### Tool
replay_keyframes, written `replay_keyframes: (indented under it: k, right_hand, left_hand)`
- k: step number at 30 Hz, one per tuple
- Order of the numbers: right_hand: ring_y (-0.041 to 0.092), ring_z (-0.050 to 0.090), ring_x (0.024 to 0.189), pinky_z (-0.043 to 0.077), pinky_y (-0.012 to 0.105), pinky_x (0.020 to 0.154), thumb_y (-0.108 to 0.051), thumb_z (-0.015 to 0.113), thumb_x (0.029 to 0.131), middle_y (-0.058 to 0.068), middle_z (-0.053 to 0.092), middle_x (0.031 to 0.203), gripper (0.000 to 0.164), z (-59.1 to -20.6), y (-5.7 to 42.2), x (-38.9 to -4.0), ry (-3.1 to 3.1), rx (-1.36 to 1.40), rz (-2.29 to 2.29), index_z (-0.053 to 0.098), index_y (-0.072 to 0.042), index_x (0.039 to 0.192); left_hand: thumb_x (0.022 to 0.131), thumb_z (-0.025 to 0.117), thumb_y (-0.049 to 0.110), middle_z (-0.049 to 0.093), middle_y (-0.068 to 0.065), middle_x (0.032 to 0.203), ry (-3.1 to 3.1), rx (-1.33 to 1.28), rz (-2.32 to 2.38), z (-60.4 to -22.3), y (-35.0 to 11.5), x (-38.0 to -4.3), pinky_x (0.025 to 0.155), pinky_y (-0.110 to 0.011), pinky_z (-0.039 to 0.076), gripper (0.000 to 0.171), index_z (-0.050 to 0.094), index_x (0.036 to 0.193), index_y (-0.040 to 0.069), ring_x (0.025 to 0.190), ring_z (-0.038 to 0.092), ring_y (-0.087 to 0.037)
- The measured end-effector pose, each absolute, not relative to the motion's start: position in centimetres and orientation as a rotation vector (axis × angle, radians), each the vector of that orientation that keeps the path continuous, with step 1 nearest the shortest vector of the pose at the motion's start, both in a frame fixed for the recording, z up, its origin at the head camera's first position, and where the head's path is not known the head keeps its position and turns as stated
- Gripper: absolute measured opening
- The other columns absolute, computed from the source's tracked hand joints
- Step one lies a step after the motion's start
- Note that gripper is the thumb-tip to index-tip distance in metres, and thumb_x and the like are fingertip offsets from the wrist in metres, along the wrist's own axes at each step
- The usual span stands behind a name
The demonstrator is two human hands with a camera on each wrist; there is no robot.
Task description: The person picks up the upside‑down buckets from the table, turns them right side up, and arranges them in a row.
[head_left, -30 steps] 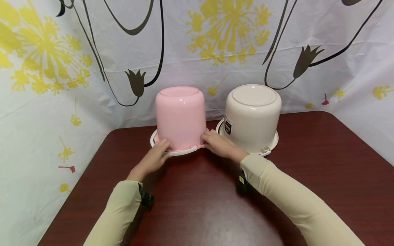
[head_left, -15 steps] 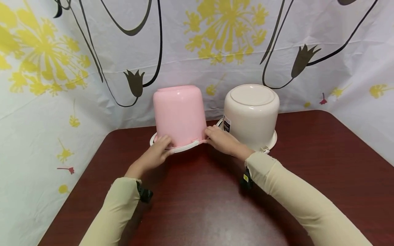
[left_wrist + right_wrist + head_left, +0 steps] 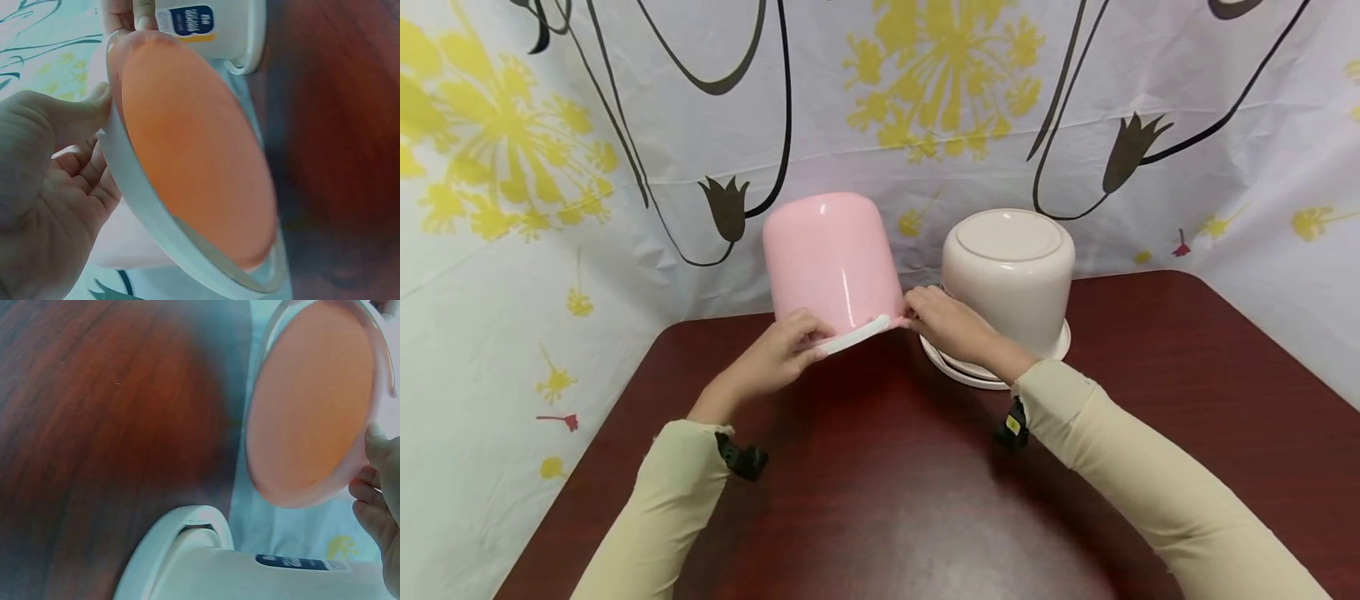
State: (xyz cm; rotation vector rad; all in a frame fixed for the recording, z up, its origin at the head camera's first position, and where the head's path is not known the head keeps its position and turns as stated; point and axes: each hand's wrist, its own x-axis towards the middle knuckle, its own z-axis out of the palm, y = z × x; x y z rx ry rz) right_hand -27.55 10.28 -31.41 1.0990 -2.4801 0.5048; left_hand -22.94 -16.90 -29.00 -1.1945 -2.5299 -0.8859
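Observation:
A pink bucket [image 3: 835,267] is held upside down, tilted, its near rim raised off the table. My left hand [image 3: 778,350] grips the rim at the near left, thumb on one side and fingers curled on the other. At the right side of the same rim, my right hand [image 3: 955,329] pinches the edge. A white handle [image 3: 853,335] runs along the rim between the hands. The left wrist view looks into the bucket's hollow inside [image 3: 194,144], which appears orange there. Beside my right hand, a cream bucket [image 3: 1011,283] stands upside down on the table.
The dark red wooden table [image 3: 880,500] has rounded far corners. Behind it hangs a white cloth [image 3: 647,92] printed with yellow flowers and dark tulips. A dark label [image 3: 294,561] shows on the cream bucket's side in the right wrist view.
Both hands have raised the pink bucket's near rim from the table. The bucket has tipped back and its base has leaned leftward. The cream bucket stays upside down in its place.

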Motion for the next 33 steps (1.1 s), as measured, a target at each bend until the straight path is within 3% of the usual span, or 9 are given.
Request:
replay_keyframes:
  k: [16, 33]
  right_hand:
    - [0.022, 0.046, 0.082, 0.038, 0.035, 0.074, -0.013, 0.055, 0.092, 0.006, 0.054, 0.086, 0.009, -26.9, 10.8, -27.5, -2.431, 1.153, 0.603, 0.056, -0.004, 0.096]
    - [0.022, 0.049, 0.087, 0.039, 0.035, 0.08, -0.014, 0.052, 0.094, 0.007, 0.056, 0.091, 0.015, -22.0, 9.4, -28.2, -2.334, 1.223, 0.647, 0.057, -0.003, 0.103]
  left_hand:
    - [0.082, 0.064, -0.001, 0.052, -0.005, 0.084, -2.628, -1.158, -0.959, -24.6, -16.5, -22.5, 0.07, -0.03, 0.041, 0.015, 0.057, 0.095, 0.0, 0.078, 0.048, -0.018]
    - [0.087, 0.05, -0.006, 0.045, -0.008, 0.081, -2.483, -1.187, -1.48, -22.4, -18.0, -22.9, 0.065, -0.021, 0.039, 0.01, 0.046, 0.095, -0.01, 0.075, 0.043, -0.013]
